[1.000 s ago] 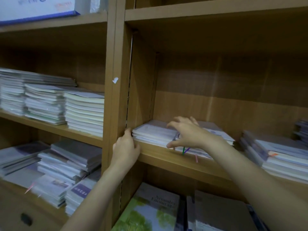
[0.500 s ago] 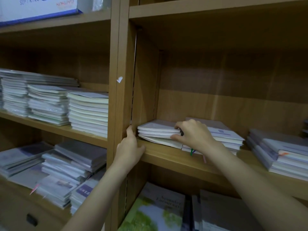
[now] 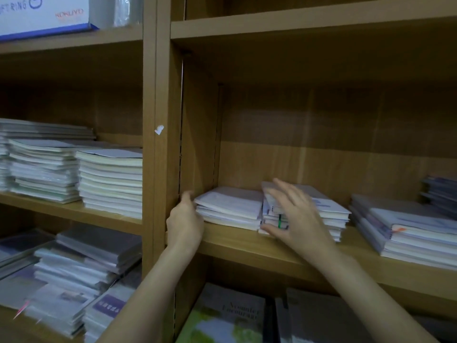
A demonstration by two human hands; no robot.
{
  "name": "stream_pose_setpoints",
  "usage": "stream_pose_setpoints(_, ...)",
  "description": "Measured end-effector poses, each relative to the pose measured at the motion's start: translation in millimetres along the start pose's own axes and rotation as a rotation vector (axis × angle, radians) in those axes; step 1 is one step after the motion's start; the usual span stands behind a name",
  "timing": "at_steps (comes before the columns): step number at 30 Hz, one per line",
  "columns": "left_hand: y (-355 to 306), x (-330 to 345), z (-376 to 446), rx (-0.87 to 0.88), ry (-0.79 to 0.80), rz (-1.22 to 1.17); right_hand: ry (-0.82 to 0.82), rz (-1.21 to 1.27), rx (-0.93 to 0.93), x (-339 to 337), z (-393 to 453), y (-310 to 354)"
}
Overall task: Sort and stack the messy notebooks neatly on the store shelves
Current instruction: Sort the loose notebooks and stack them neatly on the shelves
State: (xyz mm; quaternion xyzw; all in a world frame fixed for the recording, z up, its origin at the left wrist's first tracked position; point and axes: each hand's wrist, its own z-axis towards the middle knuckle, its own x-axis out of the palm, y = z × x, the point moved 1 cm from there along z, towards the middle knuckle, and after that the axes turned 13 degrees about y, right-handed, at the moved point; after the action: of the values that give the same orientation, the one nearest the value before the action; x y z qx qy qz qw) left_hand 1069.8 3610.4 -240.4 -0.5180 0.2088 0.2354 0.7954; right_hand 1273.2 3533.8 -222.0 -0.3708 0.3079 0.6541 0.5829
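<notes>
Two short stacks of notebooks lie flat on the middle shelf (image 3: 247,246) of the right bay, side by side and touching, long axes running back into the shelf. My left hand (image 3: 184,222) rests against the front left corner of the left stack (image 3: 230,209), fingers loosely bent. My right hand (image 3: 294,214) is spread in front of the right stack (image 3: 324,209), fingers apart, gripping nothing. A white box (image 3: 44,16) up top reads "KOKUYO". A book (image 3: 230,315) below shows blurred, unreadable lettering.

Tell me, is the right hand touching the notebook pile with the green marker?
Cannot tell. In the head view the right hand, fingers spread and blurred, overlaps the notebook pile; no contact or gap shows plainly.
</notes>
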Motion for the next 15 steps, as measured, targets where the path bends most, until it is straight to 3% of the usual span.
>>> stream_pose_setpoints(2,-1,3,1,0.061,0.023,0.028,0.029,-0.020,0.168,-12,-17,-33)
stream_pose_setpoints(4,-8,13,-1,0.055,0.055,0.171,0.169,-0.009,0.370,-22,-31,-58)
stream_pose_setpoints(6,-18,25,-6,-0.020,0.093,0.353,0.220,0.148,0.378,-22,-37,-65)
stream_pose_setpoints(9,-29,38,-10,-0.045,0.126,0.394,0.169,0.209,0.355,-17,-35,-65)
stream_pose_setpoints(12,-37,38,-15,0.041,0.149,0.334,0.189,0.183,0.359,-17,-30,-63)
stream_pose_setpoints(15,-36,41,-39,0.225,0.045,0.203,0.219,0.236,0.339,-18,-37,-61)
